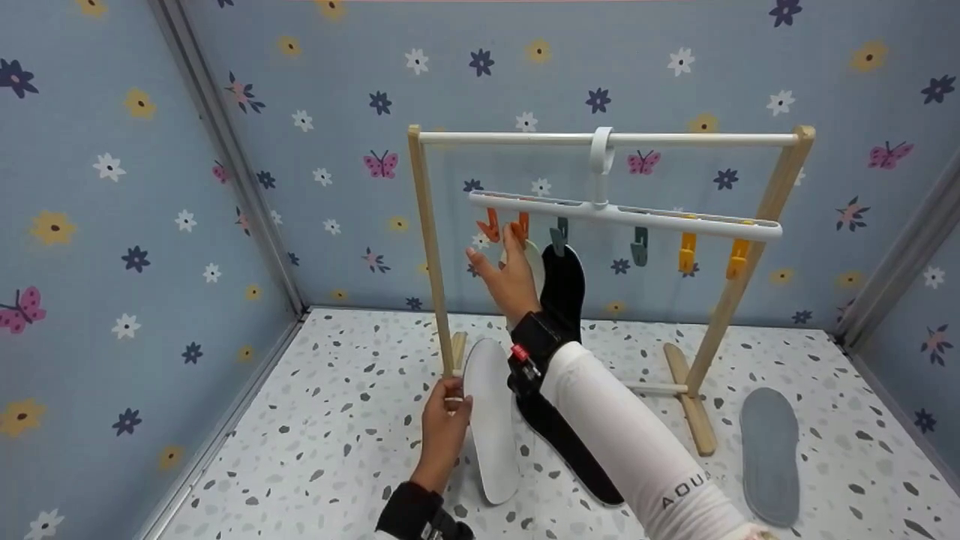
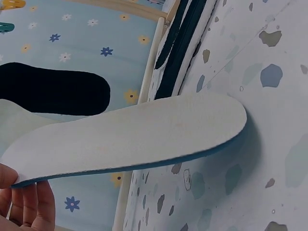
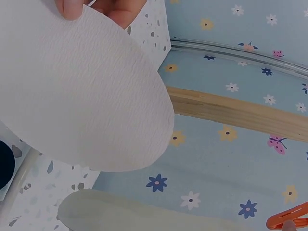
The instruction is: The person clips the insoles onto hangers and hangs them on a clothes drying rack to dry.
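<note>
My left hand [image 1: 444,424] pinches one end of a white insole [image 1: 491,420] with a blue edge, which hangs low beside the rack's left post. In the left wrist view that insole [image 2: 125,132] spans the middle. My right hand [image 1: 510,277] is raised under the white clip hanger [image 1: 540,204], thumb and forefinger spread by two orange clothespins [image 1: 491,225]. A fingertip [image 3: 288,226] shows at one orange clothespin [image 3: 284,219] in the right wrist view. Partly behind this hand hangs a pale green insole [image 1: 534,266]. Beside it a black insole [image 1: 564,285] hangs from a green clothespin [image 1: 559,236].
The hanger hooks over the white bar [image 1: 510,139] of a wooden rack [image 1: 776,180]. Another green clothespin [image 1: 639,247] and two yellow clothespins [image 1: 687,253] hold nothing. A grey insole [image 1: 770,457] lies at right on the speckled surface; a black insole [image 1: 574,450] lies under my right arm.
</note>
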`<state>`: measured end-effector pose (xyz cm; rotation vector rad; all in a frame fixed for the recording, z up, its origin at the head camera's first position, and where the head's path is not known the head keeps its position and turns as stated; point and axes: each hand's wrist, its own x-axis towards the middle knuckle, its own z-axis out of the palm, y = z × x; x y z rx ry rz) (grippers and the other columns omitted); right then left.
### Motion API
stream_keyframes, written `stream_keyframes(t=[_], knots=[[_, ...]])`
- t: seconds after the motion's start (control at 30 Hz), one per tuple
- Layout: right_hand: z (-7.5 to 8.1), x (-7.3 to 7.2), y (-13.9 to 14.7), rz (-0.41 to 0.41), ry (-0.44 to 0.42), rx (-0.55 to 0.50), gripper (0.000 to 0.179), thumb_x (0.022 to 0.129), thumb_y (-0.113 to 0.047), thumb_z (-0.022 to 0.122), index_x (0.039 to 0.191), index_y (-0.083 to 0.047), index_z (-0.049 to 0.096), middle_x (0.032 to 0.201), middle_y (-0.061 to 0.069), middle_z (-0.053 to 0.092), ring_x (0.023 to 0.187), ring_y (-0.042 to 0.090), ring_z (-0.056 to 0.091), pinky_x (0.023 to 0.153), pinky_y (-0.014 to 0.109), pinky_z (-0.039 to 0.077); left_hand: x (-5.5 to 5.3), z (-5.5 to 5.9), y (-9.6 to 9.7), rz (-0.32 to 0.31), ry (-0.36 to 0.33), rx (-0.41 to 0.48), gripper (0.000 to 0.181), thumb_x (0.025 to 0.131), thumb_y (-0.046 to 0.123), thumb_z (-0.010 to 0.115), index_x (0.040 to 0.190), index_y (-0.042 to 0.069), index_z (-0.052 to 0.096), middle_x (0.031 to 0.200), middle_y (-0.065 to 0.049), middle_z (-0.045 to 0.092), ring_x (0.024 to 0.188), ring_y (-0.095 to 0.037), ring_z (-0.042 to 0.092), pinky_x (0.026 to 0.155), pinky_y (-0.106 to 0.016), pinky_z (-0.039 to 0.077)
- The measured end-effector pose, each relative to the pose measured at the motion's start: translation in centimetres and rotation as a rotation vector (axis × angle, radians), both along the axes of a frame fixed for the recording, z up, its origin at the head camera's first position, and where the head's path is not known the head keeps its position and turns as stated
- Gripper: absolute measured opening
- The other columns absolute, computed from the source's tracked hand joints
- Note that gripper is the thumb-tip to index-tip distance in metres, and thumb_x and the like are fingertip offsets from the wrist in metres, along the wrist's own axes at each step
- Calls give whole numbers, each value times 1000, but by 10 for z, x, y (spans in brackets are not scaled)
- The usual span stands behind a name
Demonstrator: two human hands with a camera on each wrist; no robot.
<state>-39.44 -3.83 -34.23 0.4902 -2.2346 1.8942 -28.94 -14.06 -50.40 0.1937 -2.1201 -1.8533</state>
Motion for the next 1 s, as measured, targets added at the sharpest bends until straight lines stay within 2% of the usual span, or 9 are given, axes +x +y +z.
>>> stream_keyframes(t=[0.6,1.0], knots=[[0,1,2,11,-13,-59,75,94,-29,59,151,-9,14,157,8,13,143,20,14,111,38,26,0,-1,0,-1,8,6,22,89,1,57,111,3,56,100,-10,57,80,-17,54,65,-28,49],[-2,1,2,5,-40,-39,75,94,-32,59,151,-9,17,156,10,18,142,20,18,112,37,26,2,-1,0,-7,-8,22,24,90,3,56,115,2,55,102,-11,55,82,-17,53,66,-27,48]])
